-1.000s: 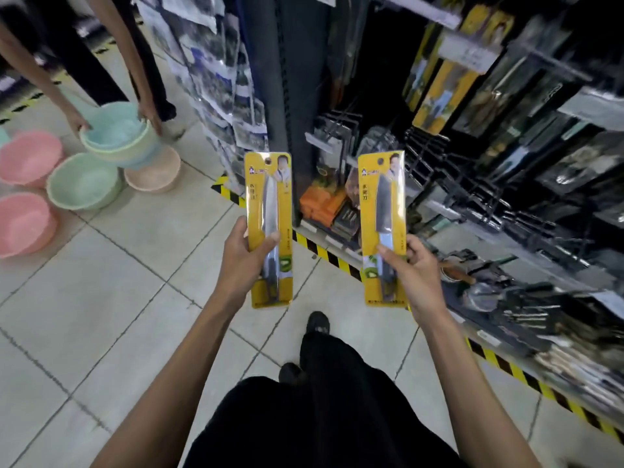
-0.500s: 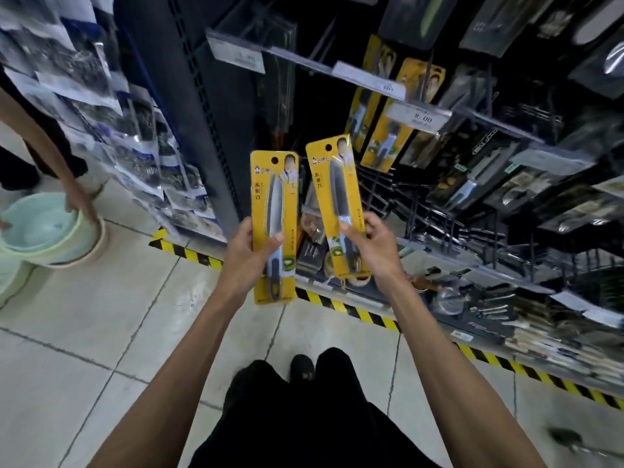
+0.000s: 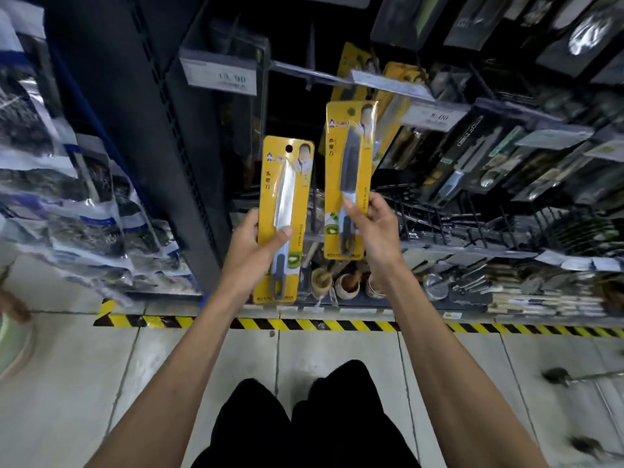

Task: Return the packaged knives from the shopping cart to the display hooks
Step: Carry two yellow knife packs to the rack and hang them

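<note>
My left hand grips a yellow packaged knife by its lower half, thumb across the front, held upright before the dark shelf post. My right hand pinches a second yellow packaged knife near the handle and holds it higher, its top close under a display hook with a price strip. More yellow knife packs hang on the hooks just behind it.
Dark racks of packaged knives and utensils fill the right side, with wire hooks sticking out. A black and yellow hazard strip marks the shelf base. Cart wheels show at the lower right; another person's hand and basin at far left.
I have stepped closer and turned to face the rack. My right hand has raised its knife pack toward the hooks; my left hand holds its pack at about the same height.
</note>
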